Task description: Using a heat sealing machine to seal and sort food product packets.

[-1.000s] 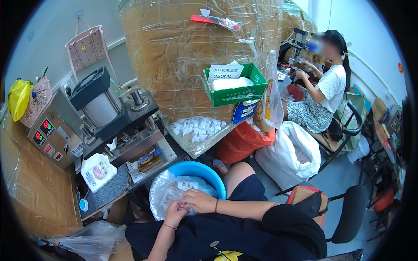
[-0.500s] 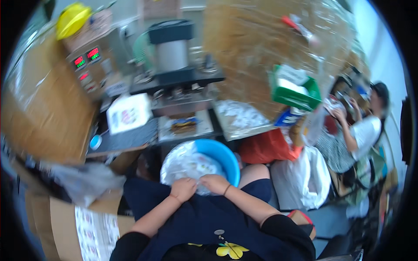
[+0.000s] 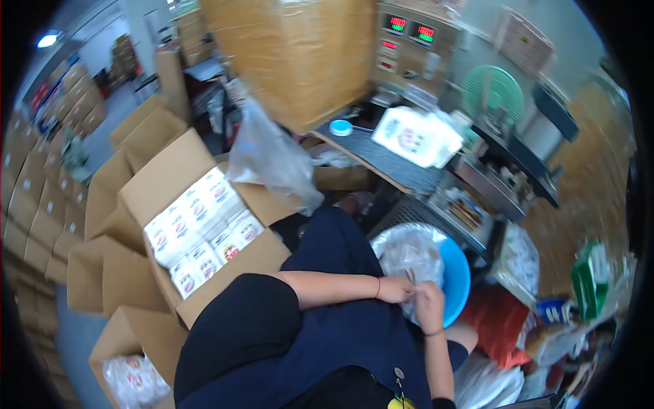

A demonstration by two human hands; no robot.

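A blue tub [image 3: 458,276] stands between my knees and the bench, with a clear plastic bag [image 3: 413,253] bunched up inside it. Over the tub's near side my left hand [image 3: 395,289] is closed, its fingers pinching the bag's gathered edge. My right hand [image 3: 429,305] meets it there, fingertips bent in on the same part of the bag. A thin bit sticks up between the two hands, too small to make out. What the bag holds is blurred.
An open carton [image 3: 235,286] of white printed packs stands at my left, with empty cartons [image 3: 109,273] beyond. The bench ahead bears a white printed bag [image 3: 417,136], a blue lid [image 3: 340,127] and a press [image 3: 538,129]. An orange-red bag [image 3: 494,320] lies right of the tub.
The view has swung to the left, bringing the carton of packs in and taking the seated co-worker out. My hands, slightly apart before, now touch over the bag.
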